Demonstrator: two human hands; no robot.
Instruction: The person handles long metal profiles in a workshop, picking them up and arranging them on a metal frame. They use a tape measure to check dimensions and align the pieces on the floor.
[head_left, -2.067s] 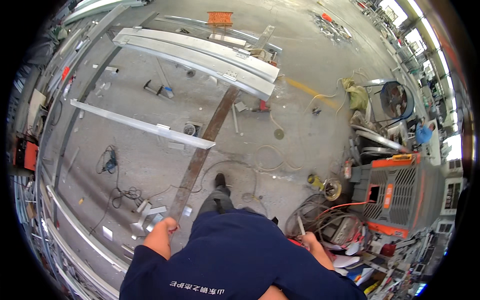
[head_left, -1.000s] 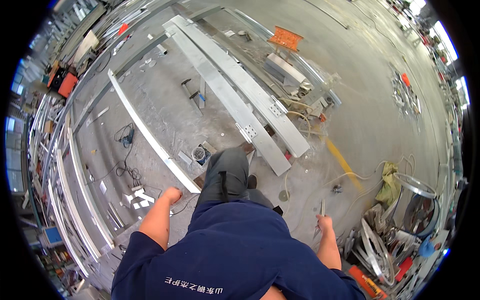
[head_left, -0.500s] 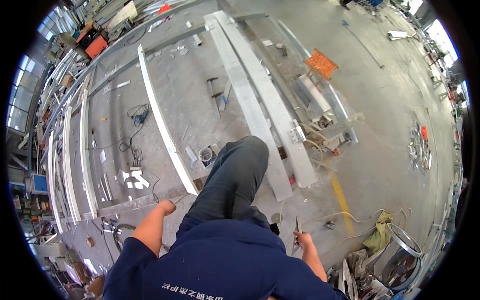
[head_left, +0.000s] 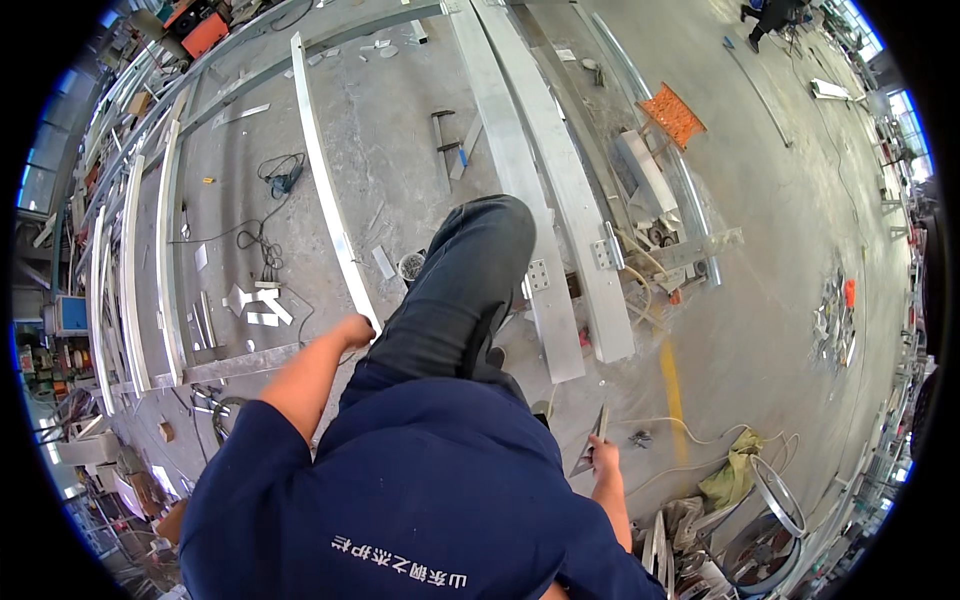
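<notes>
One right hand [head_left: 605, 457] clamps one triangular tool [head_left: 583, 463]; one left hand [head_left: 354, 331], grip unclear, is by one rail [head_left: 325, 190].

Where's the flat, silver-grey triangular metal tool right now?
The tool is in the person's right hand, lower right of centre in the head view, left of the yellow painted floor stripe.

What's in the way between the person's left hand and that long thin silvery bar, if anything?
Nothing that I can see. The left hand is right at the near end of the thin bar, though I can't tell whether it touches. The bent leg is close by on the right, not in between.
</notes>
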